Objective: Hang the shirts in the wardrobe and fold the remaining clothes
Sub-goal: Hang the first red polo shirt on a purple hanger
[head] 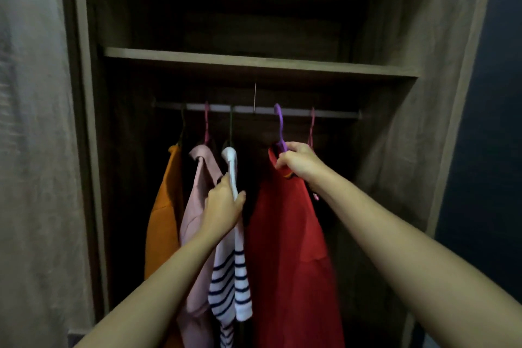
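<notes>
A person is standing in front of a dark wooden wardrobe (84, 121) and reaching in with both arms. The right grip (296, 161) is closing around the bottom of a purple hanger (279, 127), and its hook is sitting up at the rail (333, 113), near the rail's right end. A red shirt (288, 234) is hanging from that hanger. The left grip (223, 206) is holding the white edge of a striped shirt (234, 277), which is hanging near the middle of the rail. A pink shirt (197, 206) is hanging just beside it, and an orange shirt (163, 220) is hanging at the rail's left end. A shelf (254, 61) is sitting above the rail.
</notes>
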